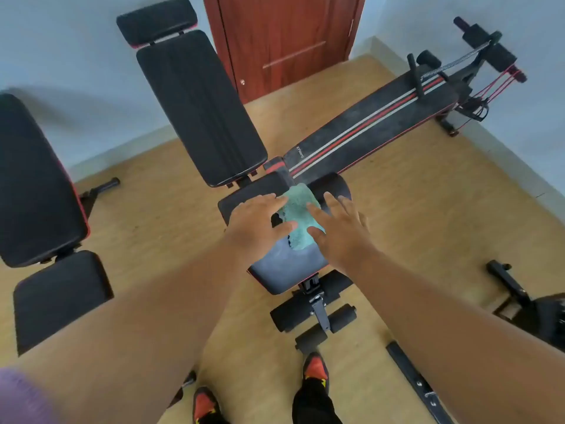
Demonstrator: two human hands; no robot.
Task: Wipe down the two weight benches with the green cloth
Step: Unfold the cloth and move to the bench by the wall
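The green cloth (298,218) lies crumpled on the black seat pad (287,267) of the middle weight bench, whose backrest (198,108) rises toward the far wall. My left hand (260,228) rests flat at the cloth's left edge, fingers spread and thumb touching the cloth. From the right, my right hand (339,231) reaches over with spread fingers, fingertips on the cloth's right edge. Neither hand grips the cloth. A second black bench (39,185) with a raised backrest stands at the far left.
A flat sit-up board (373,130) with red and grey stripes, springs and red cords extends to the back right. A red-brown door (284,41) is behind. Foam leg rollers (312,319) sit below the seat, near my feet. Metal frame parts (419,384) lie on the wooden floor at right.
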